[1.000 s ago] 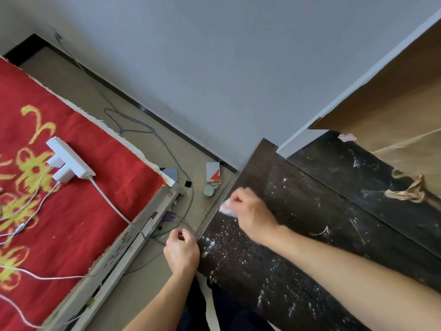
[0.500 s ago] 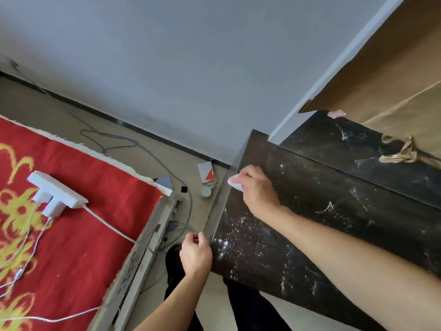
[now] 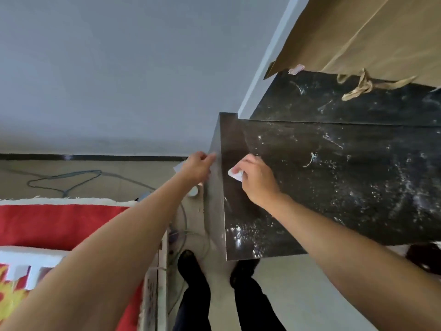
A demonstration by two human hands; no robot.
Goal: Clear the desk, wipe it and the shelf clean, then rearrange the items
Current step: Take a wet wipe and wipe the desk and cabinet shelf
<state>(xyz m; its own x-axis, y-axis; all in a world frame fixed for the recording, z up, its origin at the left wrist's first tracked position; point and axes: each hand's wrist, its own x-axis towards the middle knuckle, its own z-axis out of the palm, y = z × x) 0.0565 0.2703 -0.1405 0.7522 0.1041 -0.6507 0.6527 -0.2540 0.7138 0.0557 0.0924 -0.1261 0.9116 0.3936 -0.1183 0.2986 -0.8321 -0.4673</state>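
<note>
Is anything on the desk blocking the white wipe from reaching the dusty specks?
Nothing visible does. The right hand holds the white wipe on the desk, and bare top runs to the specks. The paper bag sits back on the shelf.

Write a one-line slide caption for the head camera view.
Right hand holds a white wipe on the dusty black desk while the left hand grips its edge.

Dark desk (image 3: 334, 187), dusty w/ white specks; small white wipe (image 3: 235, 174) near left edge.
</note>
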